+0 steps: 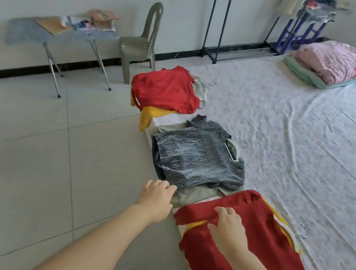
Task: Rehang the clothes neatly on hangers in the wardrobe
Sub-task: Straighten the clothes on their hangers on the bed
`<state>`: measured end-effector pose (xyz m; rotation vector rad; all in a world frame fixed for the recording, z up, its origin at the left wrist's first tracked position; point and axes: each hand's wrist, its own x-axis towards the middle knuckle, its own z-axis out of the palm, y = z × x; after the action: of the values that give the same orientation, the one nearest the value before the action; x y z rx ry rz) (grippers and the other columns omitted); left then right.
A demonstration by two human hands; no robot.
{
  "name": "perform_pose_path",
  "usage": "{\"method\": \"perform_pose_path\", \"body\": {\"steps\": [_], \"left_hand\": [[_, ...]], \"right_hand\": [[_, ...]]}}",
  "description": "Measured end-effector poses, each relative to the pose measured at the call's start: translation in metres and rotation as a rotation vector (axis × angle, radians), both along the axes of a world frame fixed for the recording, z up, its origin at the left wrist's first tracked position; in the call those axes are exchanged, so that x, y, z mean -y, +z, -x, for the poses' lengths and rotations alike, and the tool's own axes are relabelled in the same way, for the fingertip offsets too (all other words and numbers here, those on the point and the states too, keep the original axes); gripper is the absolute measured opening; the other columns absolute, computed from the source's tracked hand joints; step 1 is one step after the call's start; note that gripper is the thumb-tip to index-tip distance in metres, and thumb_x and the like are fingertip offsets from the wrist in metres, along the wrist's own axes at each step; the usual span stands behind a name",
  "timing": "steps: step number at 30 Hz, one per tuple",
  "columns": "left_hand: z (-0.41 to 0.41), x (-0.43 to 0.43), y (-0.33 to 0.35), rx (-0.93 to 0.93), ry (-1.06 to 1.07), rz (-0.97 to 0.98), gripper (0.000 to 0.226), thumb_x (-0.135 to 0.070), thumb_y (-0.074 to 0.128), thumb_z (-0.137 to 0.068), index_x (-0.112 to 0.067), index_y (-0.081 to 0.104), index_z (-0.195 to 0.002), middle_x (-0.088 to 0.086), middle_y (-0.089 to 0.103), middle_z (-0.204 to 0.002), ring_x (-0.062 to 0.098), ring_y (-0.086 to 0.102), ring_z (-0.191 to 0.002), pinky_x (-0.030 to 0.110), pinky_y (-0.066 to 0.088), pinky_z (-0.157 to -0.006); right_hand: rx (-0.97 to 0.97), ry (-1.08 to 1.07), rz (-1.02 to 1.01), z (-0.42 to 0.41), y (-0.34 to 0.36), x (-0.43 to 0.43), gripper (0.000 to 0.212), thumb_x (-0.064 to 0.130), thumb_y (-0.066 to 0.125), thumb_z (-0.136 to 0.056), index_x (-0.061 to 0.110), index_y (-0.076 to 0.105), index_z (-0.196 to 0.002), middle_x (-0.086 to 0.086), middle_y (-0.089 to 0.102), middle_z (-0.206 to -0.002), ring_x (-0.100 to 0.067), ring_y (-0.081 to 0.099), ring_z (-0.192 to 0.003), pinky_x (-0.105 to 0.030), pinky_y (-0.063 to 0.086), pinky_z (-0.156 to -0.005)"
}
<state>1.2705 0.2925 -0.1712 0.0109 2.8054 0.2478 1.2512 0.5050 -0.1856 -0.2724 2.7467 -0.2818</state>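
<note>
Right hand (227,230) grasps folded-over edge of dark red shirt (258,256), nearest pile on mattress (308,141) edge. Yellow garment (194,223) beneath it mostly hidden. Left hand (156,200) curled at olive garment (193,195) under grey shirt (198,160); cannot tell whether it grips. Hanger hook (303,230) peeks out beside red shirt. Clothes rack (218,19) cut off at top.

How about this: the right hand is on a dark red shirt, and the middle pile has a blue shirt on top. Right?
Not quite. The head view shows the right hand on the dark red cloth shirt, but the middle pile has a grey speckled knit shirt on top, not blue.
</note>
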Motion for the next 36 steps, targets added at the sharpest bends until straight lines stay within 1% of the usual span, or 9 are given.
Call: {"method": "perform_pose_path", "body": {"steps": [3,6,10,16,21,24,28,34,36], "left_hand": [[0.015,0.051,0.005,-0.003,0.031,-0.004,0.051,-0.034,0.046,-0.091,-0.019,0.033,-0.138,0.004,0.041,-0.137,0.024,0.035,-0.127,0.036,0.023,-0.105],[0.039,0.092,0.010,-0.013,0.064,-0.009,0.052,-0.034,0.046,-0.091,-0.018,0.032,-0.139,0.004,0.040,-0.138,0.024,0.035,-0.127,0.037,0.024,-0.106],[0.077,0.136,0.011,0.016,0.112,-0.034,0.053,-0.034,0.046,-0.092,-0.019,0.030,-0.140,0.005,0.040,-0.139,0.025,0.036,-0.127,0.037,0.026,-0.105],[0.160,0.204,0.006,0.053,0.143,-0.004,0.053,-0.034,0.046,-0.092,-0.019,0.030,-0.140,0.005,0.039,-0.140,0.026,0.034,-0.129,0.038,0.026,-0.105],[0.231,0.257,0.016,0.081,0.167,0.023,0.054,-0.034,0.046,-0.092,-0.019,0.029,-0.141,0.005,0.039,-0.140,0.025,0.035,-0.128,0.038,0.026,-0.106],[0.271,0.287,0.020,0.074,0.159,0.025,0.055,-0.035,0.047,-0.092,-0.019,0.028,-0.141,0.005,0.039,-0.140,0.025,0.036,-0.128,0.038,0.027,-0.105],[0.324,0.328,0.016,0.075,0.107,0.061,0.055,-0.035,0.048,-0.091,-0.019,0.030,-0.140,0.005,0.041,-0.139,0.024,0.037,-0.128,0.038,0.026,-0.105],[0.424,0.395,0.004,0.074,-0.054,0.045,0.054,-0.035,0.049,-0.090,-0.020,0.032,-0.138,0.005,0.041,-0.137,0.025,0.036,-0.128,0.039,0.023,-0.107],[0.457,0.418,0.002,0.067,-0.117,0.046,0.053,-0.035,0.050,-0.090,-0.021,0.033,-0.137,0.005,0.042,-0.135,0.025,0.036,-0.127,0.041,0.022,-0.108]], "right_hand": [[0.013,0.024,0.000,0.025,0.006,0.051,0.043,0.031,0.058,-0.086,0.020,0.046,-0.125,-0.002,0.046,-0.125,-0.024,0.042,-0.119,-0.033,0.039,-0.093],[0.005,0.063,0.012,0.053,0.009,0.094,0.044,0.025,0.053,-0.087,0.020,0.044,-0.129,-0.003,0.046,-0.127,-0.024,0.042,-0.120,-0.032,0.038,-0.095],[0.030,0.090,0.011,0.095,0.006,0.146,0.050,0.031,0.056,-0.089,0.019,0.039,-0.134,-0.003,0.044,-0.131,-0.024,0.039,-0.123,-0.032,0.037,-0.099],[0.067,0.133,0.046,0.182,-0.007,0.218,0.050,0.030,0.053,-0.092,0.019,0.036,-0.137,-0.005,0.042,-0.133,-0.025,0.038,-0.124,-0.035,0.039,-0.099],[0.085,0.147,0.033,0.257,-0.003,0.270,0.046,0.027,0.052,-0.091,0.017,0.038,-0.133,-0.004,0.042,-0.132,-0.023,0.038,-0.124,-0.034,0.040,-0.098],[0.075,0.116,0.046,0.297,0.002,0.298,0.040,0.025,0.052,-0.089,0.016,0.043,-0.127,-0.004,0.046,-0.128,-0.022,0.041,-0.119,-0.032,0.041,-0.095],[0.081,0.060,0.040,0.342,-0.001,0.333,0.045,0.021,0.051,-0.088,0.019,0.040,-0.133,-0.003,0.045,-0.131,-0.021,0.041,-0.119,-0.032,0.042,-0.096],[0.089,-0.098,0.017,0.405,-0.015,0.393,0.046,0.029,0.054,-0.089,0.018,0.040,-0.132,-0.003,0.044,-0.132,-0.022,0.040,-0.121,-0.033,0.042,-0.093],[0.099,-0.166,0.027,0.422,-0.019,0.416,0.047,0.032,0.055,-0.090,0.018,0.040,-0.131,-0.004,0.043,-0.134,-0.024,0.040,-0.122,-0.033,0.040,-0.094]]}}
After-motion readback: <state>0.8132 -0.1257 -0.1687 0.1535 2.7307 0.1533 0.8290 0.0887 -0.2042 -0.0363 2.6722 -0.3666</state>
